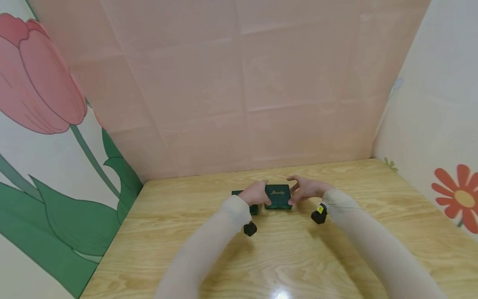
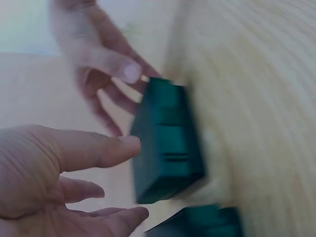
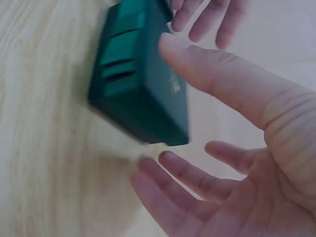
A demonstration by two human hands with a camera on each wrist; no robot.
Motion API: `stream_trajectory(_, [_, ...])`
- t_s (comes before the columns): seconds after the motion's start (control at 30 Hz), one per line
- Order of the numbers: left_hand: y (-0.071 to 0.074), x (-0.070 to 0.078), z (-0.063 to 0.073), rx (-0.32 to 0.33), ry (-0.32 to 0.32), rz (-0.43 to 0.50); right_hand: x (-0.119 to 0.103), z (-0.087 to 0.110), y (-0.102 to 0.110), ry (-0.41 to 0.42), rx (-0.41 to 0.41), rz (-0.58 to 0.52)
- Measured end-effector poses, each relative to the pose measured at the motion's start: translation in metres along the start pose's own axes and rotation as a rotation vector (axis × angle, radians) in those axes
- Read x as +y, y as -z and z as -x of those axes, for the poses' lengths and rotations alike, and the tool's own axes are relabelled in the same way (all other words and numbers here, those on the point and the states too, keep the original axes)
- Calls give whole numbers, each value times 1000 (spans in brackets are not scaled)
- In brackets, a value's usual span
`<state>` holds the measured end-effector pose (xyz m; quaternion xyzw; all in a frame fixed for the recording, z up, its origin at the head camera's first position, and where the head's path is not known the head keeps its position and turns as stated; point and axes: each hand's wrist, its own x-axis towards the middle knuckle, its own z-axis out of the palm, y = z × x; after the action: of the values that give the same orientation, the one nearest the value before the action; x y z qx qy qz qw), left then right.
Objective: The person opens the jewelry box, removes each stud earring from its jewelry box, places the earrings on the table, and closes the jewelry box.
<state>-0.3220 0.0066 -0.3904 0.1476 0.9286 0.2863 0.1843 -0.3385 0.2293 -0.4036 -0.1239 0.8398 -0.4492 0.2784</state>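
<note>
A dark green jewelry box (image 1: pixel 278 196) with gold lettering on its lid sits on the table between the two hands. My left hand (image 1: pixel 255 193) is at its left side, thumb straight and close to the lid's edge in the left wrist view. On the other side, my right hand (image 1: pixel 308 189) has its fingers spread, with the thumb by the lid and the other fingers apart from the box in the right wrist view. A second green box (image 1: pixel 254 209) lies partly hidden under my left hand; its corner shows low in the left wrist view.
The wood-grain table (image 1: pixel 179 236) runs back to a pink sheet (image 1: pixel 239 91). A tulip-printed panel (image 1: pixel 48 83) stands at the left and a flower-printed panel (image 1: pixel 440 124) at the right. Small black devices hang at both wrists.
</note>
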Motion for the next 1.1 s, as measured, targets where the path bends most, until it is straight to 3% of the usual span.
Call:
stream_trajectory(0.17, [26,-7,20,53,-89,182,-9,11,2,91,133,149])
stream_trajectory(0.27, [39,-16,35,74,-147,293,-14,17,0,179,205,160])
stream_trajectory(0.43, [49,-27,56,98,-217,342,-20,26,-13,286,260,153])
stream_trajectory(0.73, [35,-52,82,84,-266,362,-18,38,-53,365,154,121])
stream_trajectory(0.93, [18,-63,90,48,-250,366,-12,44,-75,401,80,136])
stream_trajectory(1.1, [23,-71,91,62,-273,325,-23,35,-86,459,25,177])
